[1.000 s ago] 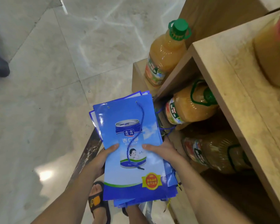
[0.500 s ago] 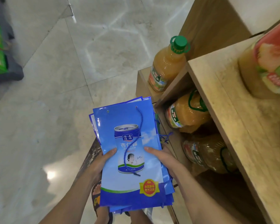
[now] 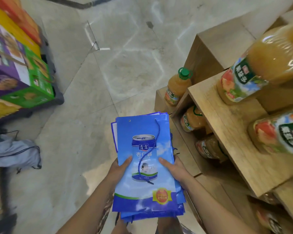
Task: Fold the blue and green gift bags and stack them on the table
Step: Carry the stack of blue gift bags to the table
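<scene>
A stack of flat folded blue gift bags [image 3: 142, 166] is held in front of me, above the floor. The top bag shows a printed blue can and a loose blue cord handle. My left hand [image 3: 119, 168] grips the stack's left edge with the thumb on top. My right hand [image 3: 173, 166] grips the right edge, thumb lying on the top bag. No green bag is in view.
Stepped wooden display shelves [image 3: 227, 125] stand at the right, holding several orange juice bottles [image 3: 178, 86]. Coloured cartons [image 3: 22, 65] are stacked on a dark pallet at the left. A grey cloth bag [image 3: 13, 152] lies on the marble floor [image 3: 108, 65].
The view has lifted and swung left, bringing the cartons and the grey cloth bag into sight. Both hands keep the same grip on the stack.
</scene>
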